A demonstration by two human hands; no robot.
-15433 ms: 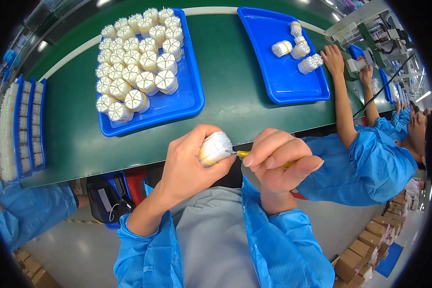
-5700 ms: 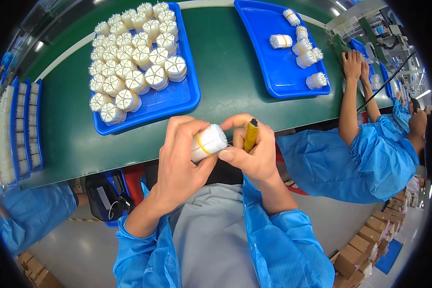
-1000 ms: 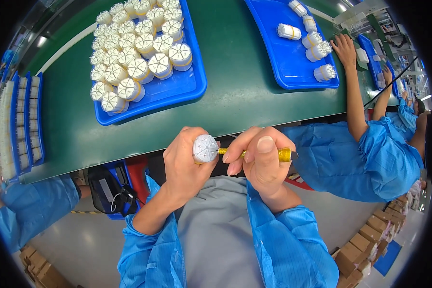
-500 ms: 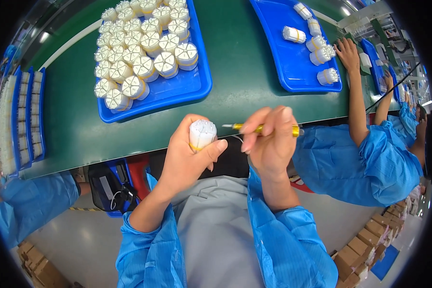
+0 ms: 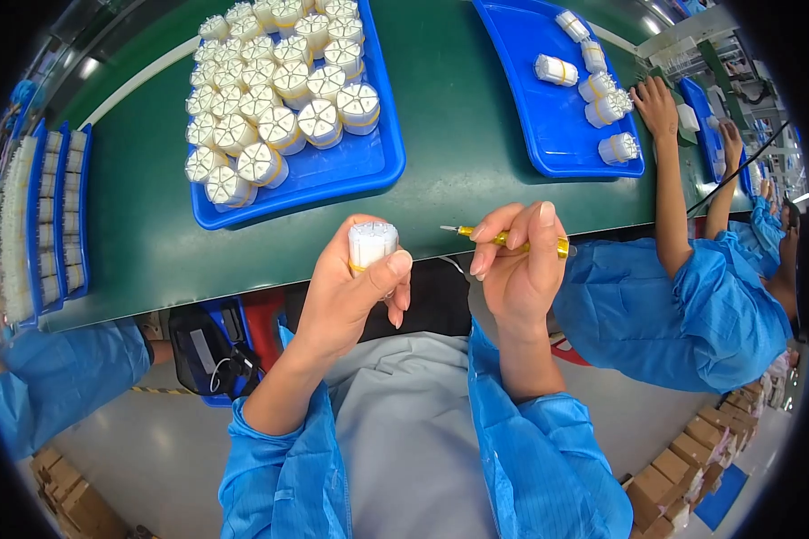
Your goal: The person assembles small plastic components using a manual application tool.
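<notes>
In my left hand (image 5: 343,292) is a round bundle of white parts (image 5: 373,241), held upright with a yellow band around its lower portion. The fingers wrap its far side and the thumb presses its near side. To the right, my right hand (image 5: 523,260) grips a slim pen-like tool (image 5: 466,231) with a yellow see-through handle. Its thin metal tip points left toward the bundle, with a gap between them. Both hands are just in front of the table's near edge.
A blue tray (image 5: 388,171) of many similar bundles sits on the green table (image 5: 440,117). Another blue tray (image 5: 557,162) at right holds several bundles on their sides. Stacked blue trays (image 5: 83,216) stand far left. A co-worker's arm (image 5: 667,180) reaches in beside the right tray.
My left hand has shifted a little left, and the bundle now shows more of its side. The tool tip is farther from the bundle, with the right hand slightly farther right.
</notes>
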